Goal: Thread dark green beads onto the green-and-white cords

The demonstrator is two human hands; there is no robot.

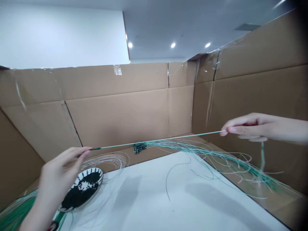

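My left hand pinches the dark-tipped end of a thin green wire with thumb and forefinger. My right hand pinches the wire's other end, so it stretches taut and nearly level between both hands above the white table. Just below my left hand sits a patterned plate holding small dark beads. Behind the wire lies a bundle of green wires, tied at a dark end and fanning out to the right.
Tall cardboard walls enclose the table at the back and both sides. Pale loose wires curl beside the plate. More green strands lie at the lower left. One stray wire curves across the table.
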